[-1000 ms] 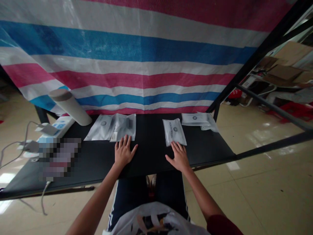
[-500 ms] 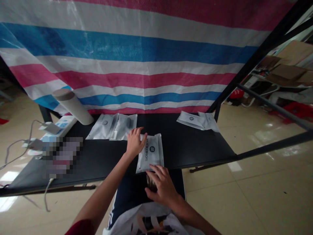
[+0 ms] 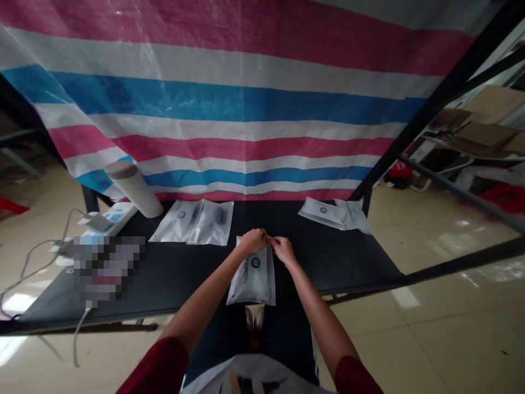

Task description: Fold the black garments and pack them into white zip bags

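Note:
A white plastic ROCKBROS pouch [image 3: 252, 280] lies at the front of the black table, its lower edge near the table edge. My left hand [image 3: 253, 241] and my right hand [image 3: 283, 250] meet at its top edge, and both pinch it there. Behind on the left, two more white pouches [image 3: 192, 222] lie side by side, one with a dark item showing inside. Another pair of pouches [image 3: 335, 214] lies at the back right, well away from both hands.
A cardboard tube [image 3: 134, 189] leans at the table's back left beside a white power strip [image 3: 112, 218] with cables running down to the floor. A pixelated patch [image 3: 107, 268] hides part of the table's left side. A striped tarp [image 3: 246, 126] hangs behind, and a black metal frame [image 3: 435, 109] stands right.
My right hand has moved up from the pouch's lower edge to its top edge, and my left hand has shifted over to join it. The pouch sits about where it was.

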A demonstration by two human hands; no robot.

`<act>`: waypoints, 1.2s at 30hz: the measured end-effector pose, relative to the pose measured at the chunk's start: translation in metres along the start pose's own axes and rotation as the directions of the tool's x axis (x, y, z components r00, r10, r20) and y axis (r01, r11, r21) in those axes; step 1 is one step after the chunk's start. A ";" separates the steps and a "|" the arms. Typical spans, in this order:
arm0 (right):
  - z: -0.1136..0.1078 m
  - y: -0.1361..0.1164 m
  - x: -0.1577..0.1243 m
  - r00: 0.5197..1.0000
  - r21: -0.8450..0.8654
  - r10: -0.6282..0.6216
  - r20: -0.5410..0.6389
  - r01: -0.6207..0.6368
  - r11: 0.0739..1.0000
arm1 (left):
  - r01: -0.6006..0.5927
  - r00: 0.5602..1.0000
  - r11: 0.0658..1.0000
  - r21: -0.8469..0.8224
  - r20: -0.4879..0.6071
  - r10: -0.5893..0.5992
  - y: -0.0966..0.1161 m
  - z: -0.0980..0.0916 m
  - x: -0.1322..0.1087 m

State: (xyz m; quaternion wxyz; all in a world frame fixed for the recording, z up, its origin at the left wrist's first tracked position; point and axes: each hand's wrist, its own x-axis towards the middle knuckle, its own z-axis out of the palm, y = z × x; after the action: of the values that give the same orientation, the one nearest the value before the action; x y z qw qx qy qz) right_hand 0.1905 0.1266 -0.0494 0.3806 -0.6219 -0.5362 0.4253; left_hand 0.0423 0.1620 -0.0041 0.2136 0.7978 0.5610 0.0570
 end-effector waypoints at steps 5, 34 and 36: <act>0.004 0.000 -0.002 1.000 0.001 0.003 0.029 -0.004 1.000 | 0.054 0.998 0.998 -0.008 0.015 -0.054 -0.006 -0.001 -0.003; 0.003 0.012 -0.114 0.985 0.213 0.066 0.157 -0.099 0.972 | -0.239 0.877 0.969 -0.066 -0.443 0.186 -0.043 0.035 -0.112; 0.003 0.005 -0.102 0.986 0.017 0.022 0.163 -0.025 1.000 | -0.233 0.886 0.968 -0.089 -0.431 0.174 -0.045 0.047 -0.116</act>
State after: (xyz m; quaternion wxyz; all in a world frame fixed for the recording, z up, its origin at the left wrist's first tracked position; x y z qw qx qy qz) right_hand 0.1833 0.0249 -0.0425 0.3365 -0.5877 -0.5541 0.4841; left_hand -0.0234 0.0545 -0.0478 0.1355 0.8045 0.5015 0.2880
